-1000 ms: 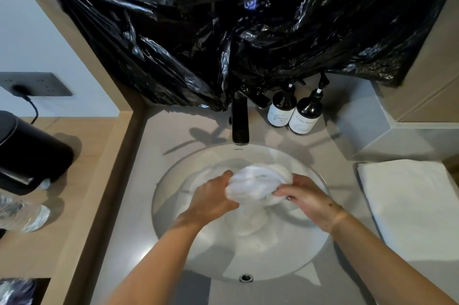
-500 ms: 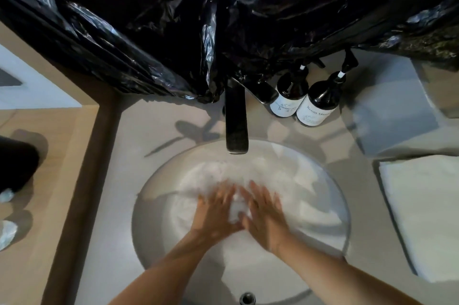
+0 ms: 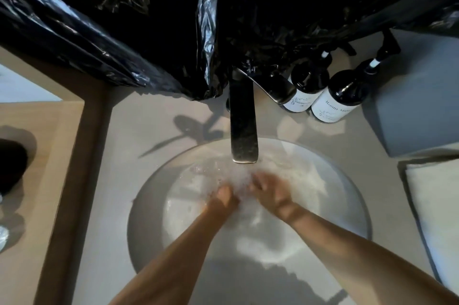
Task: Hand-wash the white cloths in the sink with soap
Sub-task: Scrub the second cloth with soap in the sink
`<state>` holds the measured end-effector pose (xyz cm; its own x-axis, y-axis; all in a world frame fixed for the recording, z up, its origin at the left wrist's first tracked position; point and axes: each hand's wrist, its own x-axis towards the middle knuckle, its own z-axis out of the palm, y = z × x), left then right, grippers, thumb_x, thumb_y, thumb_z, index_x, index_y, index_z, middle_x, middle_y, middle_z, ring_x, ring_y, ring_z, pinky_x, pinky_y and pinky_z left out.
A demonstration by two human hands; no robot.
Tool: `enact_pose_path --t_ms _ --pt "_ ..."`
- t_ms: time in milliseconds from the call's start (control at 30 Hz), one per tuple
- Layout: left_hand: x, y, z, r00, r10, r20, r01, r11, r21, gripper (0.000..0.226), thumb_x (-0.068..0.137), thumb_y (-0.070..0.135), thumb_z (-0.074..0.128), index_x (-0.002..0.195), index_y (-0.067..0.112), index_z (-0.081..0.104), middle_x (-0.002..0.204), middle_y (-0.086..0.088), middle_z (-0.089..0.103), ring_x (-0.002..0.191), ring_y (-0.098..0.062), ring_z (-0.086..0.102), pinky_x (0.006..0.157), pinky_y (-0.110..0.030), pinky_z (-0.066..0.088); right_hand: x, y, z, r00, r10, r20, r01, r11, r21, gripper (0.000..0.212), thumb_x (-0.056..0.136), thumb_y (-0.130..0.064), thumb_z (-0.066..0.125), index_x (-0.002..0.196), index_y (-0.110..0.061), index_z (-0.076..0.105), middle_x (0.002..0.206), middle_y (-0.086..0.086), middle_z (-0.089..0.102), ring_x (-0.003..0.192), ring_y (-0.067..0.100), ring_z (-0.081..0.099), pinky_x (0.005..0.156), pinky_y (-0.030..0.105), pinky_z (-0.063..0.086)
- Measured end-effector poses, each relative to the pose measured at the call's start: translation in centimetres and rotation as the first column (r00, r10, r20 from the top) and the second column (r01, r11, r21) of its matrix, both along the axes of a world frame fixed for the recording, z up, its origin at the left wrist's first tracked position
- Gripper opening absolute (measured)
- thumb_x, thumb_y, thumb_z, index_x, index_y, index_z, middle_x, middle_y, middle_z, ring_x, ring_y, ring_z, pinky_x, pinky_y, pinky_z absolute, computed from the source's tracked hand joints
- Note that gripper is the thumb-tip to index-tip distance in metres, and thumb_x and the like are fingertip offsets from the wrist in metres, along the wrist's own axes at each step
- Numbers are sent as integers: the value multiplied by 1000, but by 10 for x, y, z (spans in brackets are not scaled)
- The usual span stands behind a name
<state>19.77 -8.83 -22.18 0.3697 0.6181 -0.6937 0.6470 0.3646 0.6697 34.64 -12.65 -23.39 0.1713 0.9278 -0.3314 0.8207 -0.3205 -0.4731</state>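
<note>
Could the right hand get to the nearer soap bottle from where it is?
Probably yes: the right hand is in the sink, and only bare counter lies between it and the bottle.

Both hands (image 3: 250, 193) lie in the sink (image 3: 149, 205) on the cloths (image 3: 305, 180), just before the tap (image 3: 243, 128); two bottles (image 3: 323, 91) stand behind right; a folded towel (image 3: 437, 205) lies on the desk (image 3: 149, 130), right.

"Room M…" is read on the right bottle's (image 3: 344, 96) white label; the left bottle's (image 3: 306, 86) label is illegible.
</note>
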Motion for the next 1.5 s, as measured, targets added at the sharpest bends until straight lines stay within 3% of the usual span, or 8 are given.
enact_pose_path --t_ms 167,333,467,833,933,1167,1300,1500 --pt "-24 -11 13 930 -252 -269 368 644 670 61 72 63 59 112 17 56 101 0 66 86 -23 65 75 -34 49 25 -14 50 954 128 -271 -85 982 166 36 70 -37 82 100 -24 67 98 -13 57 97 16 53 86 17 37" --pt "-41 -34 35 856 -398 -331 517 627 583 43 83 61 49 111 31 60 112 10 55 106 -13 53 90 -34 40 32 -48 73 920 335 -204 -334 942 40 27 73 -43 73 94 -29 66 102 -18 45 104 8 47 93 25 41" --pt "-26 -39 26 947 -61 -317 276 663 696 24 84 38 51 84 19 65 104 2 62 94 -22 62 82 -37 44 7 -53 49 971 234 -41 -225 960 168 41 86 -47 52 123 -31 55 138 -8 41 130 13 35 113 31 25" --pt "2 -36 -34 925 125 -358 42 904 426 35 100 46 33 109 25 59 114 -9 65 111 -30 58 89 -35 36 -40 -36 -15 979 -81 186 61 992 107 17 80 -31 59 93 -22 60 86 6 66 87 26 57 86 42 41" --pt "5 -32 -32 956 60 -287 36 948 317 48 100 35 48 139 7 46 141 -17 47 133 -32 43 102 -33 35 -35 -13 -3 985 -123 122 141 979 -146 21 93 -21 56 110 -15 68 116 11 66 113 27 58 103 35 37" --pt "2 -6 -1 979 203 11 -197 931 306 20 98 34 53 85 19 54 71 6 50 82 -19 53 65 -19 42 -4 -4 23 997 -35 -68 37 999 27 47 89 -48 34 87 -18 70 93 6 71 91 28 64 82 32 48" --pt "-21 -5 31 996 -86 -8 70 745 663 36 89 59 44 69 29 47 65 12 51 67 -10 52 68 -33 44 16 -15 68 982 128 -142 -123 991 43 49 89 -65 38 73 -25 61 73 -10 58 72 11 53 66 24 38" --pt "-36 -31 52 846 -358 -395 529 657 538 50 87 65 39 91 24 67 97 1 59 94 -21 61 83 -35 49 17 -62 94 907 190 -375 -254 959 -129 23 87 -47 63 94 -26 68 107 -17 56 100 0 55 92 25 46"
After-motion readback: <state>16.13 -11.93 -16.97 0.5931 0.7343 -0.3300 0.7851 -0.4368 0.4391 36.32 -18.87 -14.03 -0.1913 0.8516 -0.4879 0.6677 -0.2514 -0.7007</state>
